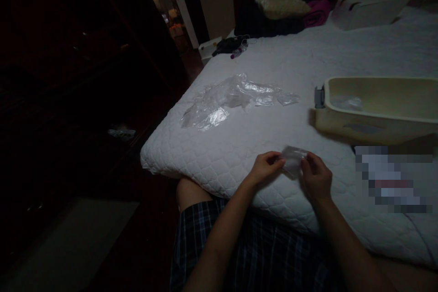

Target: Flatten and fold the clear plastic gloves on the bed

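Between my hands is a small clear plastic bag (293, 160), held just above the front part of the white quilted bed (219, 155). My left hand (267, 166) pinches its left edge between thumb and fingers. At the opposite edge, my right hand (316, 175) is closed on the same bag. Beyond them, a loose heap of clear plastic bags (236, 93) lies spread over the bed. To the right stands a cream plastic bin (376, 123) with a grey latch; some clear plastic (347, 102) lies inside it.
A pixelated object (390, 180) lies right of my right hand, a thin cord (419, 232) below it. Farther back are a bottle (238, 50), a patterned pillow (282, 5), a pink cloth (317, 13) and a white box (369, 9). Dark furniture stands left.
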`<state>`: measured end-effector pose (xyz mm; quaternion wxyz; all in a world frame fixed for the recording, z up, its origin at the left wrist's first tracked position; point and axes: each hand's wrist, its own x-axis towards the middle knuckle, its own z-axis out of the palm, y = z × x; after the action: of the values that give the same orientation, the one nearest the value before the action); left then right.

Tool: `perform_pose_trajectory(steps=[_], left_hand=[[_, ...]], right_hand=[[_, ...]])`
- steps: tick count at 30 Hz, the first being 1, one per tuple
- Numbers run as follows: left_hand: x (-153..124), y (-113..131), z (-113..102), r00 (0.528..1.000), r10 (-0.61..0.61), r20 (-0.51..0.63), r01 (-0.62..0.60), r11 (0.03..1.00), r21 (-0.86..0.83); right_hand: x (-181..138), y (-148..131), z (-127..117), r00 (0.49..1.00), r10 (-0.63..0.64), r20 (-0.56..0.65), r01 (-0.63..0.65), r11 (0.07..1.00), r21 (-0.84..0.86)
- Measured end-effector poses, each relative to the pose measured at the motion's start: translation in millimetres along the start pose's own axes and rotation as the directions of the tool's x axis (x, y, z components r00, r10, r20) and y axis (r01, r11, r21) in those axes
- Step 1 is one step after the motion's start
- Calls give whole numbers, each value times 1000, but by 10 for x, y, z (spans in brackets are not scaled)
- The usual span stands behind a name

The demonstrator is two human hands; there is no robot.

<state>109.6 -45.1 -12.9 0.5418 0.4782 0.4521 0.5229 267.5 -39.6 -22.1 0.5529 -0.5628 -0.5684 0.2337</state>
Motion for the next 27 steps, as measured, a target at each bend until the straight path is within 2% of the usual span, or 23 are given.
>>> perform_pose_trajectory(steps=[7,15,23,27], left_hand=[[-26,-79,2,998,-43,-45,43,999,1],[-93,-36,19,993,-52,-108,51,999,-11],[-109,47,55,980,-107,-165,106,994,-13],[-115,42,81,980,-88,-179,100,993,60]], right_hand=[[22,-67,-16,996,86,28,-88,993,83],[27,-145,-24,990,138,-21,-135,985,108],[2,-63,-37,993,119,3,-118,984,132],[-3,-78,-41,990,137,30,-139,982,126]])
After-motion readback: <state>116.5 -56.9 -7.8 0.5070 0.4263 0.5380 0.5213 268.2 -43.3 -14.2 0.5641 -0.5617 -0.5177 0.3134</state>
